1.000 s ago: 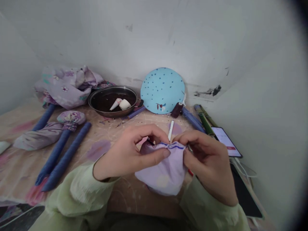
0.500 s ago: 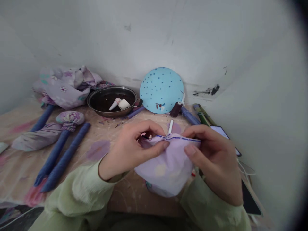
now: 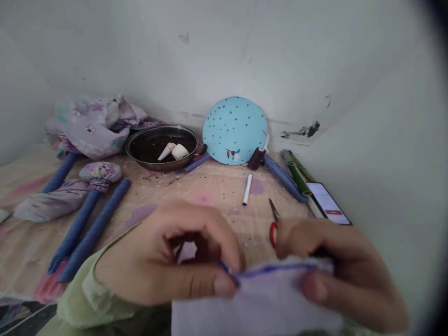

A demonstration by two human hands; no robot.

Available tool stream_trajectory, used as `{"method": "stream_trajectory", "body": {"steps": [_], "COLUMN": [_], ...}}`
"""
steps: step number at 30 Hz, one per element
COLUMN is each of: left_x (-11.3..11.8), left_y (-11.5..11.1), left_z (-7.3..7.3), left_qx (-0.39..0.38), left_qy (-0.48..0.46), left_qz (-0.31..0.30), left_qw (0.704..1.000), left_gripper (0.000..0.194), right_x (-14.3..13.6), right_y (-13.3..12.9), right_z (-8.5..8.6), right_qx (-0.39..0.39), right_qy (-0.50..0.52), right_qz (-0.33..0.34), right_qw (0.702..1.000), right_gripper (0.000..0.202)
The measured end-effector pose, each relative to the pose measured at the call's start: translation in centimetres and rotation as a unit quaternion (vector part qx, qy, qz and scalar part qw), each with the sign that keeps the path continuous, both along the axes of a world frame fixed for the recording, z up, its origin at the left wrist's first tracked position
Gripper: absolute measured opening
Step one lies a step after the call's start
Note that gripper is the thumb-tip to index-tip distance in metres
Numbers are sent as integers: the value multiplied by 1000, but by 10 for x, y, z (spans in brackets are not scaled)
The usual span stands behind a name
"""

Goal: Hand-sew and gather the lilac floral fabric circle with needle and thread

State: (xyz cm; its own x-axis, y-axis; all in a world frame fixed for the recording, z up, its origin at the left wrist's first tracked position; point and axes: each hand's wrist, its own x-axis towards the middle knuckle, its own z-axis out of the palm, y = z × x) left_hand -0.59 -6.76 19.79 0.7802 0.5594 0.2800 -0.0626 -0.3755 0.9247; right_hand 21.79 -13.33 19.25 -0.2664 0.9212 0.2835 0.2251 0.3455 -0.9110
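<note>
A piece of pale lilac fabric (image 3: 259, 308) with a dark blue line along its top edge hangs between my hands, low and close to the camera. My left hand (image 3: 175, 261) pinches that edge between thumb and fingers. On the other side my right hand (image 3: 343, 275) grips the same edge, thumb in front and fingers behind; it is somewhat blurred. Just beyond my right hand lie red-handled scissors (image 3: 273, 224), partly covered by it. A white marker (image 3: 247, 190) rests on the table farther back. The fabric's lower part is cut off by the frame.
A dark pan (image 3: 161, 161) holds a white cone and a white roll. Blue wrapped sticks (image 3: 98, 228) and bundled floral cloth (image 3: 94, 126) lie left. A blue dotted disc (image 3: 234, 130) leans on the wall beside a dark thread spool (image 3: 256, 158). A phone (image 3: 327, 200) lies right.
Both hands have come down and nearer the camera with the fabric, and my right hand has moved rightward. The marker is now fully visible, and the scissors have come into view.
</note>
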Motion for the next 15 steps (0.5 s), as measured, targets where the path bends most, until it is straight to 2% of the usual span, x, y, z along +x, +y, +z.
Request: {"method": "stream_trajectory", "body": {"steps": [1, 3, 5, 7, 8, 10, 13, 15], "left_x": [0, 5, 12, 18, 19, 16, 3, -4], "left_y": [0, 10, 30, 53, 63, 77, 82, 79], "left_z": [0, -5, -16, -30, -36, -41, -35, -29], "left_qx": [-15, -13, 5, 49, 65, 68, 33, 4], "left_qy": [11, 36, 75, 101, 111, 135, 183, 197], "left_qz": [-33, -12, 81, 166, 181, 153, 53, 10], "left_qw": [999, 999, 994, 980, 975, 977, 981, 980], "left_gripper": [7, 5, 5, 8, 10, 17, 37, 31], "right_x": [0, 2, 7, 13, 17, 22, 27, 30], "right_y": [0, 10, 33, 59, 70, 84, 85, 80], "right_z": [1, -2, -9, -19, -25, -32, -34, -31], "right_qx": [-7, -3, 7, 10, -5, -23, -5, -4], "right_qy": [9, -38, -114, -163, -186, -209, -183, -179], "right_qz": [16, -15, -107, -105, -89, -89, -77, -28], "right_qw": [1000, 999, 988, 981, 979, 974, 980, 983], "right_gripper": [22, 19, 13, 17, 20, 21, 23, 26]}}
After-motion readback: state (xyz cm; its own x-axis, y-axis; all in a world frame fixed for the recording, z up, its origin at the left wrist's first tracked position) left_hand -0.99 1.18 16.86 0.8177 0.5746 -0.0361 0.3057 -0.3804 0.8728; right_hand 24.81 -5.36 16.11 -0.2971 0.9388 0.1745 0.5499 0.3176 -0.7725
